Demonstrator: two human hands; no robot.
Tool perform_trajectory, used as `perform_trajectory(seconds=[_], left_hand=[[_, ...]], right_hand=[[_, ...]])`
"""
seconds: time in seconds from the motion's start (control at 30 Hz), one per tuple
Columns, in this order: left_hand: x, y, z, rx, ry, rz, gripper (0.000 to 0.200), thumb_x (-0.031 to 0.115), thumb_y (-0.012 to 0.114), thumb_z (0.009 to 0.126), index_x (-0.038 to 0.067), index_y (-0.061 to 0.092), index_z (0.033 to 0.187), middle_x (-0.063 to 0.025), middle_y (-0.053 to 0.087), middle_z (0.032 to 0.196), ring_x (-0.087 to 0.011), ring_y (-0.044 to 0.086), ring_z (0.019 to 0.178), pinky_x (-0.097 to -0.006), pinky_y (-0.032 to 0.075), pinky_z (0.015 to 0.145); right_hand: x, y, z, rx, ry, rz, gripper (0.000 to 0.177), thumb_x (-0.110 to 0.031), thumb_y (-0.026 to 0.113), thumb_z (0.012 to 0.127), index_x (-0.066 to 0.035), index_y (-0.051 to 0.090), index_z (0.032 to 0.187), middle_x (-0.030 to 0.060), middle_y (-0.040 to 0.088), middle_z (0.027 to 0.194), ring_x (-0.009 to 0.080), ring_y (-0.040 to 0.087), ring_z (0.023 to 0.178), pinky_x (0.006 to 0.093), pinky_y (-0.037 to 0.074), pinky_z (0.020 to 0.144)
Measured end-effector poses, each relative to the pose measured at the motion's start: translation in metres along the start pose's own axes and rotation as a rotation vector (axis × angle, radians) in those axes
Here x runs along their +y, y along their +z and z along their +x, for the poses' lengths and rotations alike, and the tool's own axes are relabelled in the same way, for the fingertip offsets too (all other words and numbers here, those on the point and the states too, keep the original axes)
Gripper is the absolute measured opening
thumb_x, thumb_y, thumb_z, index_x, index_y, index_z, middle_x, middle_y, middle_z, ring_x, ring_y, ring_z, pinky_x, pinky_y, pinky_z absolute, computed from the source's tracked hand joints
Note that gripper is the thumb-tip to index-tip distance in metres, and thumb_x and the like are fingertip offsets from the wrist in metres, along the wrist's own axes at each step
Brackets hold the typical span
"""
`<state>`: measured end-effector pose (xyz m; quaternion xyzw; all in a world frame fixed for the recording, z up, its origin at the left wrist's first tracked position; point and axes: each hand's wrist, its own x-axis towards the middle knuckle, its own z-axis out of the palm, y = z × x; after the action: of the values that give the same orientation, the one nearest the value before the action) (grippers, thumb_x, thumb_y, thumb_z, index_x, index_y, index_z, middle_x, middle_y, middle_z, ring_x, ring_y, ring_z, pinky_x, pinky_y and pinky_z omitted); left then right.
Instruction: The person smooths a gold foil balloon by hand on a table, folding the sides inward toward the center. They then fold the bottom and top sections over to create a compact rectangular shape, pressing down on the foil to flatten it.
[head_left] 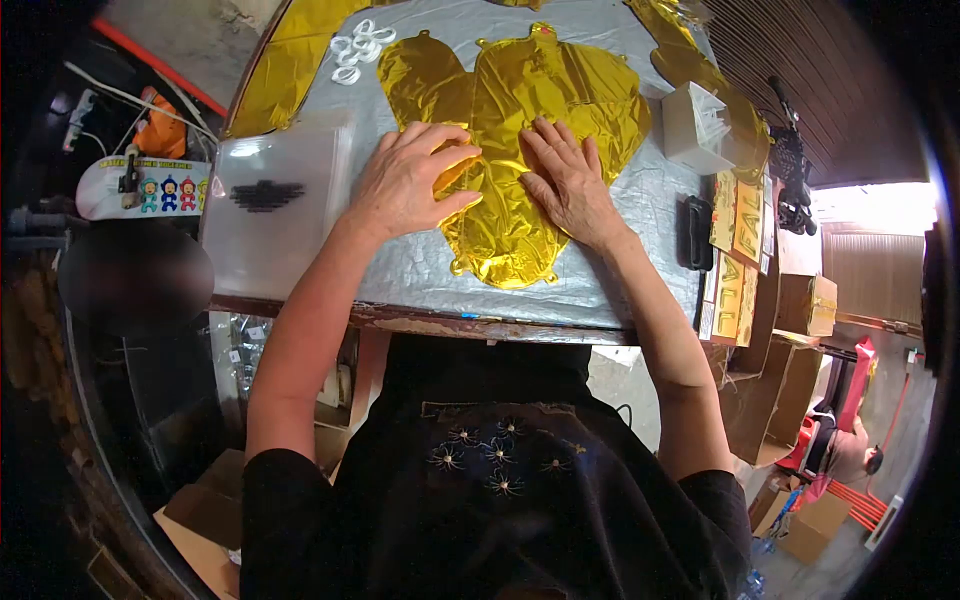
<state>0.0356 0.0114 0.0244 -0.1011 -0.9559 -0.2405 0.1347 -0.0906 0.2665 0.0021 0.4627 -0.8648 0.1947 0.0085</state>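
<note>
A flat, shiny gold foil balloon [520, 90] lies in the middle of the worktop [420, 280], which is covered with a grey, silvery sheet. Both hands rest on this balloon with the palms down. The left hand [410, 180] is open and flat, its fingers a little spread, on the left part of the foil. The right hand [570, 180] is also open and flat, just beside it on the middle part, and grips nothing. Left of the left hand lies a stack of clear plastic bags [275, 215]. Small white plastic rings [360, 45] lie at the far side, and a white translucent box [695, 125] stands at the right, near a black oblong object [693, 232]
</note>
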Motion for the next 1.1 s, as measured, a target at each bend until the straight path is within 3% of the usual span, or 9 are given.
perform_trajectory(seconds=[0.37,0.47,0.53,0.6,0.63,0.7,0.8,0.97,1.1], left_hand=[[0.001,-0.007,0.01,0.142,0.048,-0.069,0.043,0.028,0.083,0.085,0.008,0.073,0.122,-0.0103,0.065,0.133,-0.0335,0.061,0.121,-0.0458,0.047,0.103],[0.012,-0.018,0.015,0.12,0.035,-0.076,0.037,0.014,0.081,0.084,0.004,0.073,0.118,-0.0167,0.065,0.133,-0.0381,0.061,0.124,-0.0453,0.048,0.106],[0.024,-0.019,0.022,0.106,0.046,-0.083,0.034,0.01,0.082,0.083,0.003,0.074,0.115,-0.0164,0.066,0.132,-0.0373,0.061,0.123,-0.044,0.049,0.105],[0.044,-0.028,0.039,0.083,0.081,-0.093,0.029,0.006,0.081,0.082,0.002,0.075,0.11,-0.0162,0.067,0.129,-0.0362,0.063,0.119,-0.0427,0.05,0.102],[0.053,-0.03,0.052,0.084,0.096,-0.093,0.029,0.006,0.081,0.082,0.002,0.075,0.11,-0.0162,0.067,0.129,-0.0362,0.063,0.119,-0.0427,0.05,0.102],[0.073,-0.029,0.075,0.1,0.175,-0.132,0.026,0.004,0.08,0.083,0.002,0.076,0.109,-0.0155,0.069,0.126,-0.0361,0.064,0.115,-0.0422,0.051,0.1],[0.118,-0.02,0.113,0.079,0.28,-0.207,0.024,0.005,0.079,0.084,0.002,0.076,0.107,-0.0135,0.07,0.123,-0.0338,0.066,0.111,-0.0416,0.052,0.097],[0.163,0.012,0.158,-0.004,0.408,-0.302,0.019,0.008,0.078,0.086,0.002,0.077,0.104,-0.0116,0.071,0.121,-0.0313,0.067,0.106,-0.0413,0.053,0.094],[0.177,0.028,0.184,-0.036,0.459,-0.384,0.017,0.006,0.077,0.087,0.002,0.077,0.103,-0.0111,0.07,0.121,-0.0296,0.068,0.102,-0.0402,0.054,0.091]], right_hand=[[0.005,0.007,-0.001,0.12,-0.013,0.056,0.064,-0.034,0.066,0.101,-0.005,0.046,0.155,0.0224,0.039,0.164,0.0417,0.033,0.154,0.0625,0.022,0.125],[-0.008,-0.033,-0.017,0.174,-0.019,0.08,0.059,-0.032,0.066,0.101,-0.006,0.051,0.151,0.0225,0.042,0.161,0.0414,0.036,0.153,0.0596,0.026,0.125],[-0.001,-0.081,-0.033,0.117,-0.051,0.146,0.055,-0.022,0.07,0.097,-0.008,0.055,0.149,0.0201,0.046,0.159,0.0392,0.041,0.151,0.0552,0.031,0.124],[0.036,-0.129,-0.041,0.404,-0.096,0.082,0.04,0.005,0.068,0.087,-0.006,0.073,0.126,0.017,0.069,0.134,0.0387,0.063,0.127,0.0472,0.049,0.108],[0.047,-0.16,-0.044,0.467,0.096,0.099,0.037,0.008,0.066,0.086,-0.005,0.075,0.119,0.0178,0.072,0.127,0.0384,0.067,0.119,0.0446,0.053,0.101],[0.124,-0.187,-0.055,0.524,0.341,-0.196,0.039,-0.002,0.069,0.089,-0.005,0.07,0.128,0.0202,0.069,0.132,0.0379,0.065,0.123,0.0457,0.051,0.104],[0.233,-0.18,-0.092,0.256,0.286,-0.434,0.048,-0.016,0.075,0.087,-0.006,0.067,0.134,0.0181,0.065,0.139,0.0374,0.058,0.132,0.0484,0.044,0.111],[0.236,-0.174,-0.095,0.075,0.305,-0.474,0.022,-0.019,0.069,0.092,-0.005,0.07,0.109,0.0118,0.069,0.129,0.0314,0.061,0.129,0.0447,0.045,0.108],[0.242,-0.15,-0.103,0.273,0.184,-0.584,0.014,-0.014,0.064,0.09,-0.004,0.069,0.1,0.0113,0.072,0.115,0.0294,0.066,0.109,0.0425,0.049,0.096]])
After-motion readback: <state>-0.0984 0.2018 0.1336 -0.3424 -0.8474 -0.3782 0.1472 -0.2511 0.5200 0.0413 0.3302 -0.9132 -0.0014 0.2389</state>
